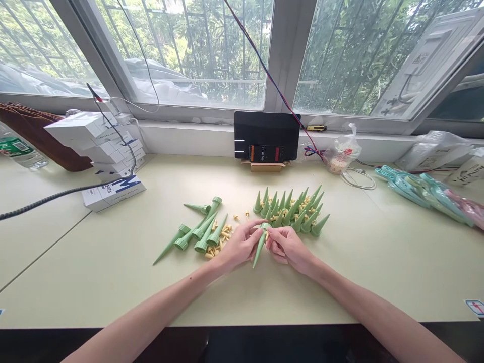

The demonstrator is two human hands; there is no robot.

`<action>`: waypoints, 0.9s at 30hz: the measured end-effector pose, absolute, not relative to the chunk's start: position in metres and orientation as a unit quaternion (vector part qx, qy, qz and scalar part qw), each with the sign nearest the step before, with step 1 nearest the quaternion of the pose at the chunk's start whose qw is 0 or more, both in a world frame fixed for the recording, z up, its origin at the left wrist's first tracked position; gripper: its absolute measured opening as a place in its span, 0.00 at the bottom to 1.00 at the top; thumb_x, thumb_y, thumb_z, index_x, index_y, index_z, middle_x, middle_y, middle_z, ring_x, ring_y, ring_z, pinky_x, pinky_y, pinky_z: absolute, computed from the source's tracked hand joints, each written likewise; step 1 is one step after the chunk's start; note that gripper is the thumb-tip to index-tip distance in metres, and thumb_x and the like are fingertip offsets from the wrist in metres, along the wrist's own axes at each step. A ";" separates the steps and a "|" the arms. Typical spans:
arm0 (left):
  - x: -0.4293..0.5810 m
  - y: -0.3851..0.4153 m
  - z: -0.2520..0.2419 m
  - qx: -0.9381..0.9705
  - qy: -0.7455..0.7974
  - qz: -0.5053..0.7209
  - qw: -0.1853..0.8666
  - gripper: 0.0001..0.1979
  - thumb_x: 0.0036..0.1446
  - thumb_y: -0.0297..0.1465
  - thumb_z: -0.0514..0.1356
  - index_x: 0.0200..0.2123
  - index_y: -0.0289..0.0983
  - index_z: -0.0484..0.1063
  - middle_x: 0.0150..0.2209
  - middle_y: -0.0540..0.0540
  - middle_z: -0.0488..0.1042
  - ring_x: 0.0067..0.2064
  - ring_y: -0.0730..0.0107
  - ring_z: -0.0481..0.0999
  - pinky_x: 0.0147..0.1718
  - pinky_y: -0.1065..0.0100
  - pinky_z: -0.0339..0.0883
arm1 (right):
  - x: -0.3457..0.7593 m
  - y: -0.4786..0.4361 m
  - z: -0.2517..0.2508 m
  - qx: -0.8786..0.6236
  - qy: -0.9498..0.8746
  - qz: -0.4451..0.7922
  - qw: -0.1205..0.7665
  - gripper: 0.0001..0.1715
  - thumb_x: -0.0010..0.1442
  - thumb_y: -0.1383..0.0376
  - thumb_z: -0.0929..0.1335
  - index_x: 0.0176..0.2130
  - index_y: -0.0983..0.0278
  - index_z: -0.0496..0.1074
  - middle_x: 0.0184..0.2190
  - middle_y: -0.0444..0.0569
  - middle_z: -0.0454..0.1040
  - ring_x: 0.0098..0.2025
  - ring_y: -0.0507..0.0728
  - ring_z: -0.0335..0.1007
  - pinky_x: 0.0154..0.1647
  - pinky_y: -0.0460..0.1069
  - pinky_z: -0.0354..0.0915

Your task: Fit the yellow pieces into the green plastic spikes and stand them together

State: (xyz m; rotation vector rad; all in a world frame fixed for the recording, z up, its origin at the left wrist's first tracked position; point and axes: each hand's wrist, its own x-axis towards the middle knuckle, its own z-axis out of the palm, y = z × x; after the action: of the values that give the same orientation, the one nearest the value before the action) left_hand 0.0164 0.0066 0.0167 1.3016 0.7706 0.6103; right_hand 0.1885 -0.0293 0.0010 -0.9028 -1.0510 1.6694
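At a pale green table (113, 272) beneath a wide window (189, 50), we saw a person busy with both bare hands. A stack of white boxes (94, 143) sat pushed to the left edge and a heap of teal plastic pieces (412, 187) to the far right, which kept the middle for the hands. A dark screen (266, 133) leaned against the sill with a phone (266, 153) propped before it, facing the worker, we judged so it could be read at a glance.

Two lots of cones were kept apart. One lot lay on its side (202, 233) to the left of the hands. The other stood upright (291, 210), tips up, just behind them.

The left hand (239, 246) was closed around the upper part of a single green cone (259, 249), held just above the table with its tip slanting back toward the worker. The right hand (290, 247) pinched the wide end with its fingertips, a grip that seemed meant to steady the mouth. Whether it also held something small, we could not tell.

Small yellow bits (226, 233) lay scattered between the two lots, near both hands.
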 end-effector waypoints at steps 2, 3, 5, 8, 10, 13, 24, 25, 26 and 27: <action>0.016 0.006 0.019 0.591 0.350 0.268 0.675 0.30 0.63 0.47 0.59 0.61 0.35 0.65 0.25 0.54 0.65 0.18 0.83 0.53 0.14 0.77 0.50 | 0.188 -0.029 0.001 -0.371 -0.438 0.676 0.463 0.28 0.63 0.49 0.70 0.24 0.69 0.74 0.10 0.36 0.56 0.12 0.44 0.45 0.12 0.42 0.47; 0.016 0.006 0.020 0.596 0.354 0.265 0.670 0.30 0.63 0.47 0.59 0.61 0.35 0.65 0.25 0.54 0.65 0.19 0.82 0.52 0.14 0.77 0.51 | 0.188 -0.029 0.001 -0.371 -0.444 0.674 0.459 0.28 0.64 0.49 0.69 0.24 0.69 0.75 0.10 0.37 0.57 0.12 0.44 0.45 0.12 0.42 0.47; 0.016 0.005 0.022 0.603 0.361 0.257 0.663 0.29 0.63 0.46 0.58 0.61 0.35 0.66 0.24 0.54 0.63 0.19 0.81 0.51 0.15 0.77 0.51 | 0.188 -0.030 0.001 -0.371 -0.457 0.671 0.451 0.29 0.64 0.49 0.69 0.24 0.69 0.75 0.10 0.37 0.57 0.12 0.44 0.44 0.12 0.43 0.46; 0.016 0.004 0.023 0.621 0.371 0.242 0.647 0.29 0.64 0.46 0.57 0.61 0.34 0.67 0.23 0.55 0.62 0.20 0.80 0.50 0.15 0.76 0.50 | 0.189 -0.030 0.001 -0.364 -0.471 0.669 0.444 0.29 0.64 0.49 0.69 0.22 0.69 0.74 0.10 0.37 0.56 0.12 0.44 0.45 0.13 0.43 0.46; 0.015 0.004 0.023 0.637 0.379 0.235 0.628 0.30 0.64 0.47 0.56 0.61 0.33 0.67 0.21 0.55 0.59 0.20 0.79 0.50 0.15 0.75 0.49 | 0.189 -0.030 0.002 -0.359 -0.476 0.671 0.441 0.30 0.64 0.50 0.69 0.21 0.69 0.73 0.10 0.37 0.56 0.12 0.44 0.45 0.13 0.43 0.46; 0.015 0.005 0.023 0.656 0.387 0.226 0.608 0.30 0.65 0.47 0.55 0.61 0.33 0.68 0.19 0.56 0.56 0.20 0.77 0.50 0.16 0.75 0.48 | 0.190 -0.028 0.002 -0.354 -0.481 0.673 0.436 0.30 0.65 0.50 0.68 0.21 0.69 0.73 0.10 0.37 0.55 0.12 0.45 0.46 0.13 0.43 0.46; 0.014 0.004 0.024 0.676 0.387 0.238 0.581 0.28 0.65 0.45 0.54 0.60 0.32 0.70 0.17 0.56 0.55 0.22 0.73 0.55 0.23 0.71 0.55 | 0.190 -0.028 -0.001 -0.353 -0.494 0.668 0.430 0.32 0.64 0.48 0.68 0.20 0.68 0.73 0.10 0.37 0.55 0.12 0.45 0.48 0.13 0.43 0.46; 0.015 0.004 0.023 0.675 0.387 0.238 0.581 0.28 0.65 0.46 0.54 0.60 0.32 0.70 0.17 0.56 0.55 0.21 0.74 0.54 0.22 0.71 0.54 | 0.190 -0.028 -0.001 -0.354 -0.494 0.668 0.430 0.32 0.64 0.48 0.68 0.20 0.68 0.73 0.10 0.37 0.55 0.12 0.45 0.48 0.13 0.43 0.46; 0.015 0.004 0.023 0.675 0.387 0.239 0.581 0.29 0.65 0.47 0.54 0.60 0.32 0.70 0.17 0.56 0.55 0.21 0.74 0.53 0.21 0.71 0.53 | 0.190 -0.028 -0.001 -0.355 -0.494 0.668 0.429 0.32 0.64 0.48 0.68 0.20 0.68 0.73 0.10 0.37 0.55 0.12 0.45 0.48 0.13 0.43 0.46; 0.015 0.004 0.022 0.675 0.387 0.240 0.581 0.29 0.65 0.47 0.55 0.59 0.32 0.70 0.17 0.57 0.55 0.20 0.74 0.52 0.21 0.71 0.52 | 0.190 -0.028 -0.001 -0.357 -0.494 0.668 0.428 0.32 0.64 0.48 0.68 0.20 0.68 0.73 0.10 0.37 0.55 0.12 0.45 0.48 0.13 0.43 0.46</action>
State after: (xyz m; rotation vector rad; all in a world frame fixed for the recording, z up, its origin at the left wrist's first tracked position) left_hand 0.0148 0.0040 0.0219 1.5766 0.9051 0.5611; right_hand 0.1900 -0.0283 -0.0007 -0.8920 -1.2327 1.6675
